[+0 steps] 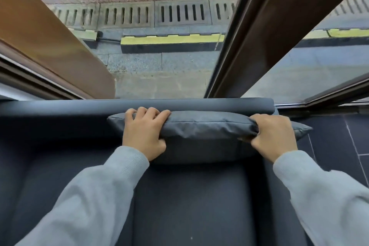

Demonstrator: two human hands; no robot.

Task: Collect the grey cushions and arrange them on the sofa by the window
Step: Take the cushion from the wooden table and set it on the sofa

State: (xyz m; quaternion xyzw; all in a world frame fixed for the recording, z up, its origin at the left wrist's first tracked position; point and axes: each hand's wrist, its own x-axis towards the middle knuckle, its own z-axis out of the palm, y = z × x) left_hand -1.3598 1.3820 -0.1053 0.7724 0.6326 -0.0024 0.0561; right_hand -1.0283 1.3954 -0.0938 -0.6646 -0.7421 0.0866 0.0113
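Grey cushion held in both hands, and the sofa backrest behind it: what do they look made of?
Grey rectangular cushion: smooth woven fabric, likely synthetic, faint sheen; piped seam, creases at the grip. Dark grey sofa backrest: smooth matte upholstery, fabric or faux leather, unclear.

Grey cushion [201, 126]: dark grey, smooth fabric w/ seamed edge, rectangular, seen edge-on from above. Stands upright on long edge against sofa [179, 201] backrest, right half of seat, right corner poking past backrest end. Pinched near both ends, top edge dented there. Sofa: dark blue-grey upholstery, rounded backrest top, flat seat cushions, back set just beside window [163, 50].
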